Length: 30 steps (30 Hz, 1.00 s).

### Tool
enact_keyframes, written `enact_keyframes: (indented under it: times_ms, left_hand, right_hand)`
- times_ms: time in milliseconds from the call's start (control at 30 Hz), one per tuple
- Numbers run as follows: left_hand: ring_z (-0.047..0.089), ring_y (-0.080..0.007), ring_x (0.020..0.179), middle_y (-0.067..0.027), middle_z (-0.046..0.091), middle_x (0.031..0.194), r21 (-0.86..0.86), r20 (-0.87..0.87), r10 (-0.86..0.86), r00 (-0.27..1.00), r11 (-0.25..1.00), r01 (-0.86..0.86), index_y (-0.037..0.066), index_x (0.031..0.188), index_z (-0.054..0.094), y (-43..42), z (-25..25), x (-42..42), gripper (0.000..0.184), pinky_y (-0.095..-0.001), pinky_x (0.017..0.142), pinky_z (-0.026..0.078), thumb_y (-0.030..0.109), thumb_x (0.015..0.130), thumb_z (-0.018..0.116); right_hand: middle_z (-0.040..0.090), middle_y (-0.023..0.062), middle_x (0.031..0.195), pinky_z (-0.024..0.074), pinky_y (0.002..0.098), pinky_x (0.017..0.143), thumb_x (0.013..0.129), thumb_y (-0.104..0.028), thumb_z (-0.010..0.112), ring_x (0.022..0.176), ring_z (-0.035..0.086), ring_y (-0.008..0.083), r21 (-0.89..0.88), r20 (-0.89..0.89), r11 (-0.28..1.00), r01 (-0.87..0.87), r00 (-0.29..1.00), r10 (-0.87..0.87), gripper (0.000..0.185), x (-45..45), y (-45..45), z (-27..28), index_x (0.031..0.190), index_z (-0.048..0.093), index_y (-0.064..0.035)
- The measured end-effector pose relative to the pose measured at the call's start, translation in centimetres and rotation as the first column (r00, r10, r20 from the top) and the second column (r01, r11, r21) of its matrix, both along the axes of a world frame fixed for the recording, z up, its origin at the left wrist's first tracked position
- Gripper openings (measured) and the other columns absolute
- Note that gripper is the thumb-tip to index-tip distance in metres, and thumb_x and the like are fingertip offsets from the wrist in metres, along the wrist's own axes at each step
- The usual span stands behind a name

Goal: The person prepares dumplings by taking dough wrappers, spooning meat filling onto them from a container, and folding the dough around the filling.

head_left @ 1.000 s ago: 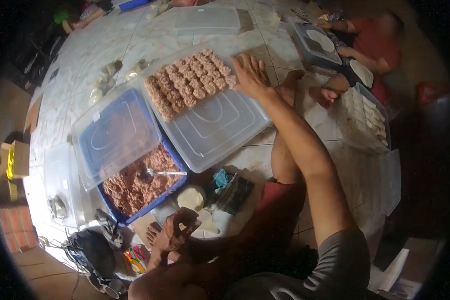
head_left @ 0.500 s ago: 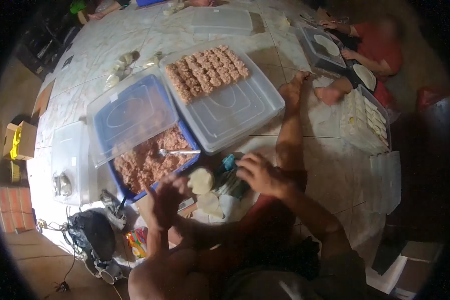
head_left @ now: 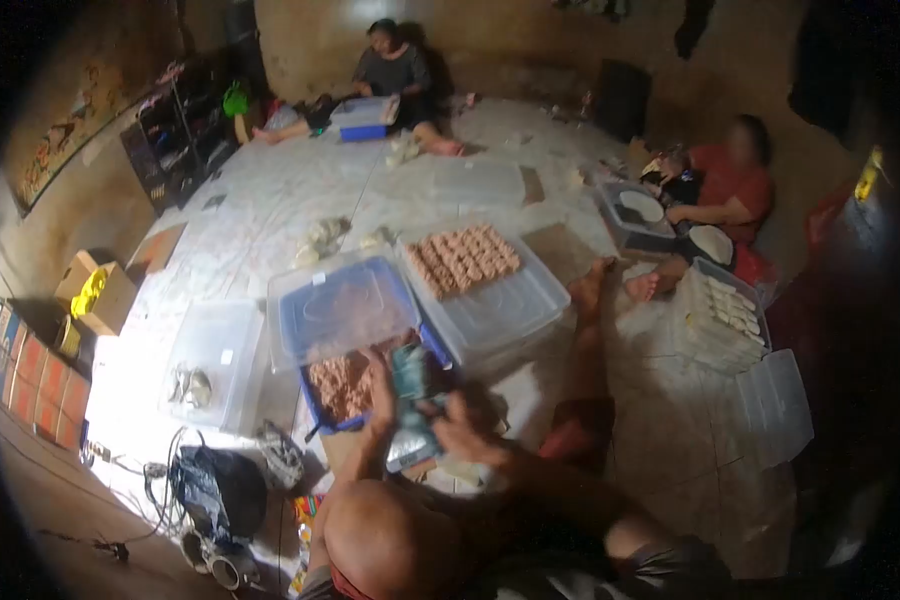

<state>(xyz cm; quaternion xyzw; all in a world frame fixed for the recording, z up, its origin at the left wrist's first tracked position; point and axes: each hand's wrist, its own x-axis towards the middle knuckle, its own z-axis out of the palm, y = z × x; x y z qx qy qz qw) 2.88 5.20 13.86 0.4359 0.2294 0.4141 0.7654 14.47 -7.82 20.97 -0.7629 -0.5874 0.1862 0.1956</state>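
A teal item (head_left: 410, 378), badly blurred, is between the person's two hands, in front of the blue tub's (head_left: 436, 348) near edge. The left hand (head_left: 380, 395) is upright against the item's side, its fingers seemingly stretched out; the right hand (head_left: 462, 428) is by its other side with fingers bent. Whether either set of fingers grips it, I cannot tell.

Behind the hands, loose mince (head_left: 340, 385) fills the visible near part of the tub, so by the look of it a good share is yet to be portioned. A clear lid (head_left: 345, 290) covers the far part, fogging what lies beneath. Portioning seems well begun: mince balls (head_left: 465, 258) sit in close rows toward the far edge of a clear box (head_left: 500, 310). Pale pieces (head_left: 730, 305) are lined up in a container near the floor's (head_left: 650, 440) right edge; what they are is too small to tell.

A person in red (head_left: 730, 185) sits by that edge, another in dark clothing (head_left: 395, 75) at the far edge. The frame's rim is dark.
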Motion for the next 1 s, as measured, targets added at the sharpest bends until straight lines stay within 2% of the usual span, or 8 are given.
enact_keyframes:
  times_ms: [100, 200, 300, 567, 700, 867, 933, 1000]
  left_hand:
    - [0.037, -0.0254, 0.141, -0.0131, 0.034, 0.159, 0.036, 0.033, -0.009, 0.999, 0.999, 0.008, 0.001, 0.153, 0.036, 0.3, 0.1, 0.3, 0.110, -0.0388, 0.117, 0.029, 0.087, 0.088, 0.016]
    - [0.037, -0.0240, 0.140, -0.0130, 0.033, 0.159, -0.009, 0.015, 0.007, 1.000, 1.000, -0.007, 0.001, 0.152, 0.039, 0.6, -0.4, -1.1, 0.108, -0.0376, 0.118, 0.029, 0.087, 0.089, 0.017]
    - [0.025, -0.0401, 0.150, -0.0285, 0.018, 0.163, 0.752, -0.518, 0.235, 0.822, 0.584, 0.307, 0.001, 0.150, 0.042, 1.1, -1.4, -5.7, 0.083, -0.0459, 0.118, 0.029, 0.063, 0.095, 0.052]
    - [0.021, -0.0573, 0.145, -0.0403, 0.009, 0.159, 0.816, -0.577, 0.780, 0.243, 0.566, 0.121, 0.004, 0.153, 0.038, 6.2, 0.3, -6.5, 0.079, -0.0520, 0.117, 0.029, 0.041, 0.090, 0.069]
    - [0.048, -0.0370, 0.136, -0.0244, 0.051, 0.143, 0.725, -0.558, 0.338, 0.758, 0.643, 0.247, 0.002, 0.145, 0.042, 5.1, -3.8, -4.9, 0.070, -0.0454, 0.112, 0.037, 0.023, 0.086, 0.073]
    - [0.031, -0.0308, 0.148, -0.0164, 0.032, 0.160, 0.515, -0.355, -0.058, 0.933, 0.821, 0.247, 0.003, 0.157, 0.025, -0.5, 3.0, -5.9, 0.108, -0.0431, 0.119, 0.030, 0.021, 0.071, 0.089]
    - [0.030, -0.0313, 0.147, -0.0171, 0.026, 0.162, 0.457, -0.139, -0.137, 0.981, 0.870, 0.186, 0.004, 0.160, 0.017, 0.2, 4.6, -4.6, 0.127, -0.0456, 0.120, 0.026, 0.036, 0.065, 0.095]
    - [0.047, -0.0305, 0.129, -0.0220, 0.024, 0.163, 0.843, -0.416, 0.147, 0.897, 0.432, 0.320, 0.004, 0.161, 0.014, 5.0, 3.6, -5.6, 0.129, -0.0411, 0.112, 0.037, 0.037, 0.065, 0.095]
  right_hand:
    - [0.054, 0.0281, 0.135, 0.0408, 0.0518, 0.103, 0.099, -0.036, 0.054, 0.117, 0.058, 0.0441, 0.186, -0.527, 0.977, 0.107, 0.850, 0.007, 0.052, -2.8, 6.6, -0.9, 0.140, 0.048, -0.0027]
    - [0.065, 0.0265, 0.119, 0.0510, 0.0480, 0.093, 0.093, -0.027, 0.060, 0.109, 0.063, 0.0438, 0.396, -0.393, 0.911, 0.111, 0.918, 0.059, 0.048, -2.2, 12.4, -1.2, 0.135, 0.054, -0.0042]
    - [0.065, 0.0253, 0.121, 0.0500, 0.0452, 0.095, 0.092, -0.014, 0.061, 0.112, 0.062, 0.0408, 0.430, -0.409, 0.898, 0.092, 0.907, 0.103, 0.038, 0.9, 16.3, -2.8, 0.130, 0.059, -0.0062]
    - [0.061, 0.0213, 0.130, 0.0455, 0.0411, 0.101, 0.095, -0.015, 0.063, 0.117, 0.059, 0.0393, 0.659, -0.396, 0.752, 0.011, 0.856, 0.334, 0.048, -1.6, 10.2, -1.2, 0.141, 0.053, -0.0081]
    - [0.061, 0.0213, 0.129, 0.0489, 0.0456, 0.094, 0.096, -0.017, 0.061, 0.109, 0.060, 0.0414, 0.650, -0.253, 0.760, -0.001, 0.943, 0.218, 0.047, -3.2, 11.5, -1.1, 0.142, 0.051, -0.0125]
    - [0.062, 0.0240, 0.129, 0.0483, 0.0438, 0.099, 0.099, -0.030, 0.059, 0.116, 0.061, 0.0417, 0.570, -0.457, 0.797, 0.201, 0.883, 0.103, 0.048, 2.4, 17.4, -2.0, 0.139, 0.052, -0.0033]
    - [0.067, 0.0136, 0.115, 0.0511, 0.0380, 0.092, 0.101, -0.028, 0.058, 0.106, 0.065, 0.0259, 0.620, -0.646, 0.777, 0.112, 0.635, 0.424, 0.042, 0.2, 16.7, -4.3, 0.134, 0.055, -0.0020]
    - [0.066, 0.0076, 0.113, 0.0504, 0.0328, 0.093, 0.102, -0.017, 0.055, 0.105, 0.062, 0.0167, 0.613, -0.749, 0.776, -0.151, 0.202, 0.631, 0.036, -0.5, 12.9, -3.8, 0.135, 0.054, -0.0032]
